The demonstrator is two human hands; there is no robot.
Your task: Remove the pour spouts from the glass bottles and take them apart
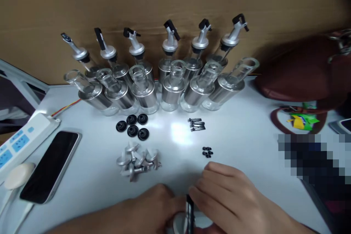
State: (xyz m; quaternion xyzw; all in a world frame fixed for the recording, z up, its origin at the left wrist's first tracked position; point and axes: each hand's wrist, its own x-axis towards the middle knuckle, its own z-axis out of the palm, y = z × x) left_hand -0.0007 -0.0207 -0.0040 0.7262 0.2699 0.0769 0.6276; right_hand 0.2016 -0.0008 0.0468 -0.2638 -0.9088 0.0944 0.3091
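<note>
Close to the bottom edge of the view, my left hand [157, 204] and my right hand [229, 199] come together around a silver pour spout with a black flap [189, 214]. The left fingers are curled around it, partly out of sight. My right thumb and fingers press against the black flap from the other side. Its lower part is cut off by the frame. Just beyond my right hand lie several tiny black caps [207, 152]. Farther off is a small stack of black flaps [197, 124]. Silver spout bodies [139, 160] form a pile beyond my left hand.
Black ribbed stoppers [132, 130] lie left of centre. Behind them stand a row of open glass bottles [173, 89] and a row with spouts fitted [170, 45]. A phone [51, 168] and power strip [20, 142] lie left; a dark red bag [298, 71] sits right.
</note>
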